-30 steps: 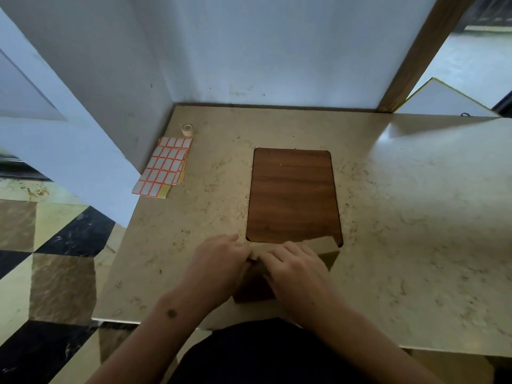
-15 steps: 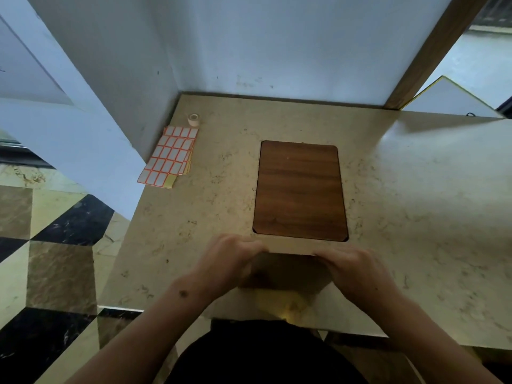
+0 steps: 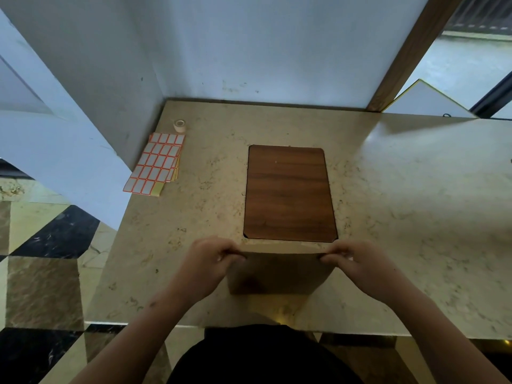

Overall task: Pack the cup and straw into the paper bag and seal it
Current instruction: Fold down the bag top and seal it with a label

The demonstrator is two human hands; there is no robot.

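A brown paper bag [image 3: 279, 270] stands upright on the marble table near its front edge. Its top is folded flat into a straight crease. My left hand [image 3: 210, 261] pinches the left end of that folded top, and my right hand [image 3: 357, 261] pinches the right end. The cup and the straw are not visible; the bag's inside is hidden by the fold.
A dark wooden board [image 3: 289, 192] lies flat just behind the bag. Sheets of orange-bordered labels [image 3: 156, 164] and a small tape roll [image 3: 179, 125] sit at the table's far left by the wall. The table's front edge [image 3: 249, 325] runs close below the bag.
My hands slid apart from the middle of the bag's top out to its two corners, flattening the fold. The view shifted slightly.
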